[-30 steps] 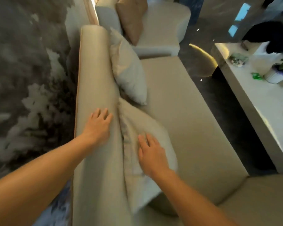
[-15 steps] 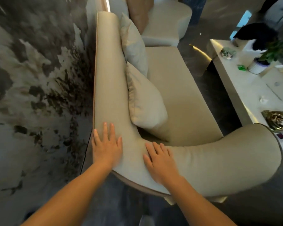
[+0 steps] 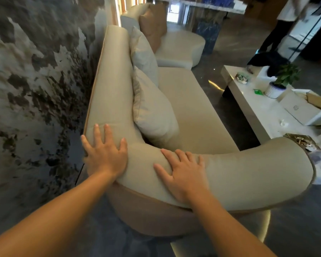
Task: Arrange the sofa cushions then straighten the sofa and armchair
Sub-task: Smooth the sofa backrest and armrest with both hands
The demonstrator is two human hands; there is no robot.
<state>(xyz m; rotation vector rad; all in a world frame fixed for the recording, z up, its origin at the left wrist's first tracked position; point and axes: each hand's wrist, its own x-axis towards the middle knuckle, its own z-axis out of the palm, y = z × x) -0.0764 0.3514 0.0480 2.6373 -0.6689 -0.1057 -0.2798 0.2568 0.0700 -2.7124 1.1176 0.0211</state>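
Observation:
A beige sofa (image 3: 189,101) runs away from me along a marbled wall. Two pale cushions lean upright against its backrest: a near cushion (image 3: 152,110) and a far cushion (image 3: 143,52). Beyond it stands a cream armchair (image 3: 180,47) with a brown cushion (image 3: 153,28) on it. My left hand (image 3: 105,153) lies flat, fingers spread, on the rounded corner where backrest meets armrest. My right hand (image 3: 183,171) presses flat on top of the near armrest (image 3: 248,167). Neither hand holds anything.
A low white coffee table (image 3: 256,106) stands right of the sofa with a potted plant (image 3: 283,78), a white box (image 3: 302,110) and small clutter. A person stands at the far right (image 3: 278,32). The wall (image 3: 35,80) runs close behind the sofa back.
A second ago my hands were on the backrest and near cushion. They have shifted to the sofa's near corner and armrest, and my view has pulled back and risen.

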